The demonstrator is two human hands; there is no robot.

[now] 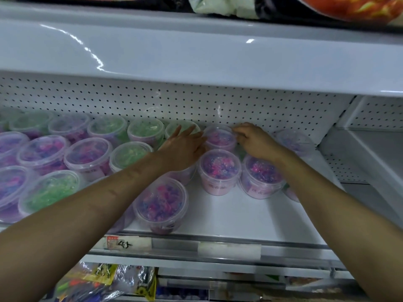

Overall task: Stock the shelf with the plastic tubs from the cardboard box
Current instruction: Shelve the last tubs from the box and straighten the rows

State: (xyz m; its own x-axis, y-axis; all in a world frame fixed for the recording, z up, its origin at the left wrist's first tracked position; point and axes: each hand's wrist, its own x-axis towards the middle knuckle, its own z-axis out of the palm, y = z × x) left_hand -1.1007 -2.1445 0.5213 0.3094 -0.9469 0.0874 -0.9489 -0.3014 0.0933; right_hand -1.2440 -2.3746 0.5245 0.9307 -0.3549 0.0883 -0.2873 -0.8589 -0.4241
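Pink-filled plastic tub (220,138) upright, lid up, at back edge of shelf (229,214); left hand (185,147) flat against it, grip wide; right hand (255,140) grip curled round its rim.

Two hands (185,149), about twenty tubs (219,171)

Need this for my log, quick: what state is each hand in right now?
Left hand: open, straight fingers against the back pink tub.
Right hand: fingers curled on that tub's rim.
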